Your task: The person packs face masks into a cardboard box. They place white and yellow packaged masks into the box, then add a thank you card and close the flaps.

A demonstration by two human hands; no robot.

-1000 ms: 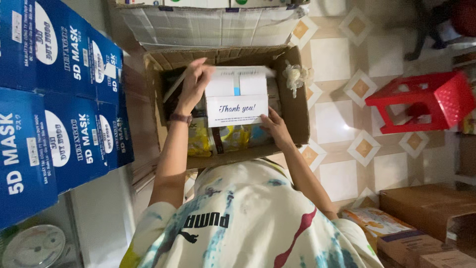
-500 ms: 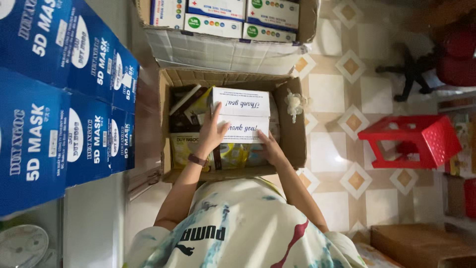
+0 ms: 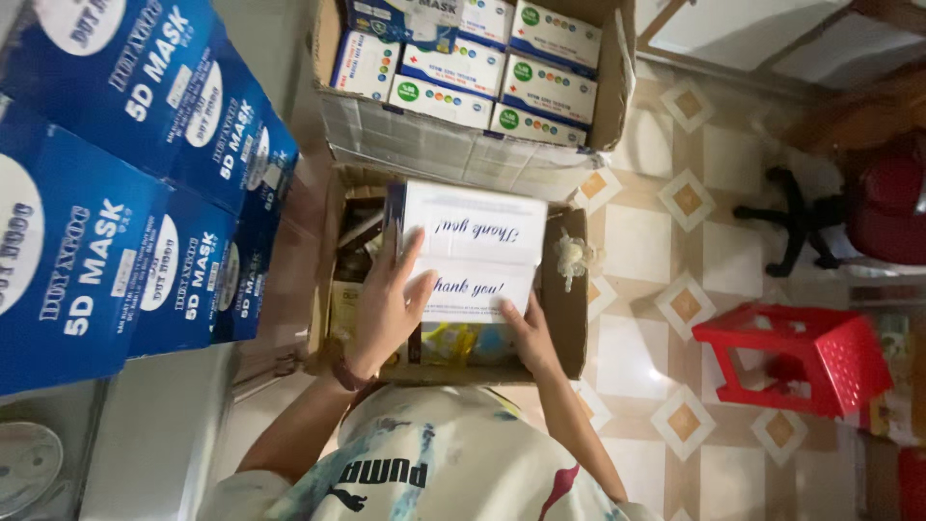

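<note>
The white card-printed boxes (image 3: 475, 253), two flat white packages with script lettering on their faces, sit at the top of an open cardboard carton (image 3: 569, 318) on the tiled floor (image 3: 675, 241), directly in front of the person. The left hand (image 3: 386, 304) lies flat with fingers spread over the left edge of the nearer white box; the right hand (image 3: 526, 333) grips that box at its lower right corner. Both hands are therefore engaged on the nearer box, which is not released. Judged from this position, the boxes are at the carton's mouth but not clearly seated; whether they are going in or coming out cannot be told. Beneath them the carton holds yellow packets (image 3: 453, 342) and darker items on the left that are too obscured to identify. Just beyond stands a second open carton (image 3: 463, 145), filled with rows of white and blue mask boxes (image 3: 482, 68). To the left, large blue mask boxes (image 3: 125, 193) are stacked. A red plastic stool (image 3: 791, 357) stands well apart on the right.
</note>
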